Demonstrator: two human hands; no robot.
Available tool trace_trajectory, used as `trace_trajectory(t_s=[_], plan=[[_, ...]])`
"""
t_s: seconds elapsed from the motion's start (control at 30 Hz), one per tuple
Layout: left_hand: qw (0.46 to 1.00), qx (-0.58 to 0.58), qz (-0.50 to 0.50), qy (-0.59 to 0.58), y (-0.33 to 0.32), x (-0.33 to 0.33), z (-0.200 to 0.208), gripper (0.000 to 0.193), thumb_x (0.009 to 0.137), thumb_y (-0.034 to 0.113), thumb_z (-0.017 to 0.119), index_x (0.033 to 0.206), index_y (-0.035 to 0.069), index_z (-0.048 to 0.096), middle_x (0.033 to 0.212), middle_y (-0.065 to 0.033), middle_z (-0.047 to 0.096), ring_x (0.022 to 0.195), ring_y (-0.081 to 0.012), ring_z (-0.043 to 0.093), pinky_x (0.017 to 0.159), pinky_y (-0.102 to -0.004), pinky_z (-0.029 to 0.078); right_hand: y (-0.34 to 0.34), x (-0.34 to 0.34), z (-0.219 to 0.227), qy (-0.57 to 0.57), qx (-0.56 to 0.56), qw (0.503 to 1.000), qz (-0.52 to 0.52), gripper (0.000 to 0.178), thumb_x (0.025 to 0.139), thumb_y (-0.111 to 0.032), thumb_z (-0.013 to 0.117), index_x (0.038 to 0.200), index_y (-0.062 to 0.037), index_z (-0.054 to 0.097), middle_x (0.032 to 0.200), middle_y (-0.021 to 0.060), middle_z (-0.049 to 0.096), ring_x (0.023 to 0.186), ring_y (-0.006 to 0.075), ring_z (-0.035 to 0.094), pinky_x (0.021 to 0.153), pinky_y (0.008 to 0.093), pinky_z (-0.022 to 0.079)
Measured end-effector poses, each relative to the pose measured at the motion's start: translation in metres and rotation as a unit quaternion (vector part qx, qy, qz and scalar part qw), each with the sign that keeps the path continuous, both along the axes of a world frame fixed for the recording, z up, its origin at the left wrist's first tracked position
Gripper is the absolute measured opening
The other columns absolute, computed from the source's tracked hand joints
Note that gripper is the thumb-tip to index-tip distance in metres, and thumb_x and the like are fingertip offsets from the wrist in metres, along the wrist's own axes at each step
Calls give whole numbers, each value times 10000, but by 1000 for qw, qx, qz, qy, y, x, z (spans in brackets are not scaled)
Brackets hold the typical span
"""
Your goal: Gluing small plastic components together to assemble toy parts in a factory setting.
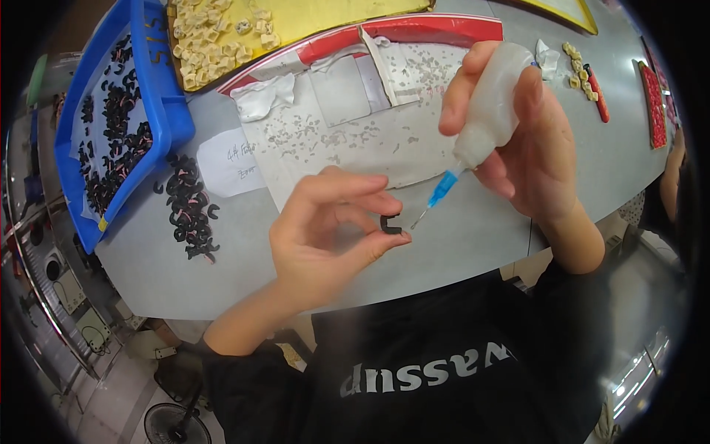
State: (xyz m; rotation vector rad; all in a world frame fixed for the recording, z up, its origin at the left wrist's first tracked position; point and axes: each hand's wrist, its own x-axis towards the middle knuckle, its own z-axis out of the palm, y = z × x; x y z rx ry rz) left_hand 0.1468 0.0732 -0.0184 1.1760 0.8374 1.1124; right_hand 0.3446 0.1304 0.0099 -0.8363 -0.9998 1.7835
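Between the thumb and fingers of my left hand (325, 237) is a small black C-shaped piece (390, 225). My right hand (536, 140) grips a translucent white squeeze bottle (497, 100), tilted downward. Its blue needle tip (442, 189) points at the black piece, and the thin metal end is close to it; whether they touch I cannot tell. Beyond both hands lies a white cardboard sheet (347, 155) scattered with many tiny grey bits. A heap of similar black curved pieces (190, 211) rests on the grey table, left of my left hand.
At the left, a blue tray (166, 96) holds more black pieces. Cream-coloured pieces (214, 55) lie on a yellow tray (310, 26) at the back. A handwritten paper (225, 163) lies near the heap. To the right are a red-handled tool (596, 92) and a red tray (652, 103).
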Motion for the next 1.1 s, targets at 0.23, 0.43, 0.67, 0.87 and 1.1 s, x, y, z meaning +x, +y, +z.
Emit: trace_trajectory(t_s=[0.23,0.43,0.67,0.87,1.1], plan=[[994,59,-16,87,1,-6,-4,652,588,-48,762,1123,46,402,834,-24,547,725,-93,450,650,-222,358,-7,-8,-2,-59,1,998,-4,414,910,-403,371,1072,-22,380,804,171,569,350,87,414,322,172,345],[994,56,-22,88,3,-7,-2,674,580,-35,773,1129,45,390,820,-25,563,697,-79,443,629,-214,352,-8,-8,-4,-73,20,997,14,382,913,-367,381,1067,-18,373,805,180,573,377,89,442,333,170,369],[997,33,-19,74,1,-5,-2,721,582,-18,780,1161,52,355,811,-36,573,686,-80,434,627,-216,355,-8,-9,-5,-89,38,995,28,377,914,-362,377,1064,-16,370,793,178,577,378,90,446,339,169,372],[999,13,-12,39,1,-3,-1,651,612,-35,758,1131,37,370,834,-77,619,717,-84,501,645,-236,374,-7,-9,-5,-97,36,994,26,376,912,-368,378,1060,-23,370,785,174,579,368,88,449,339,161,364],[997,24,-27,62,1,-5,-3,741,585,-8,783,1173,52,335,806,-42,579,682,-81,422,631,-215,364,-7,-8,-8,-90,43,995,33,372,908,-374,391,1051,-31,365,776,166,583,337,85,436,330,153,349]])
